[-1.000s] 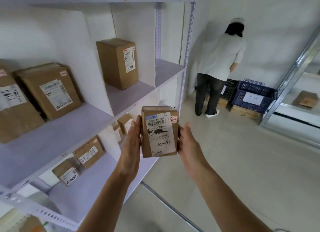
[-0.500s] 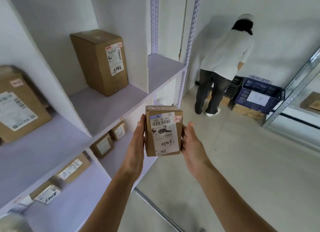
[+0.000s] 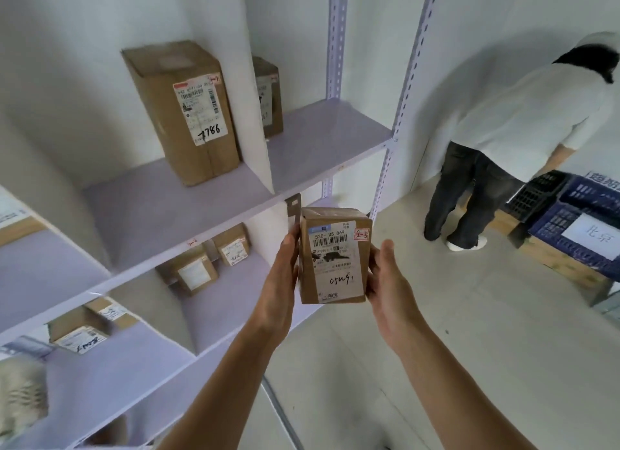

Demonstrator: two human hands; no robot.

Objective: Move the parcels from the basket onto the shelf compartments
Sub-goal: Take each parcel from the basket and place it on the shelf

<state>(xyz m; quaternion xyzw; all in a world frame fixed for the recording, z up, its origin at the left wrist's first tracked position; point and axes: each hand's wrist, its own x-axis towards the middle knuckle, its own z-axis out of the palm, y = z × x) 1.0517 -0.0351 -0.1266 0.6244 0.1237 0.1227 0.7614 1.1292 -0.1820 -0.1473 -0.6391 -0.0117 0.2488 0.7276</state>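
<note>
A small brown parcel [image 3: 332,258] with a white label, handwritten digits and a red "2-3" tag is held upright in the air between my two hands. My left hand [image 3: 281,281] grips its left side and my right hand [image 3: 389,281] grips its right side, with the fingers hidden behind the box. The parcel hangs in front of the shelf unit's right end, just below the edge of the pale purple shelf board [image 3: 322,137]. Which basket the parcels come from cannot be told.
A tall box marked 7786 [image 3: 181,114] stands one compartment left, and another box [image 3: 268,97] sits behind the white divider [image 3: 258,120]. Smaller parcels [image 3: 191,271] lie on the lower shelf. A person [image 3: 503,124] bends over blue crates [image 3: 587,228] at the right wall.
The view has swung right and closer along the shelf; the left compartments have slid out of view. The parcel stays held between both hands at about the same height.
</note>
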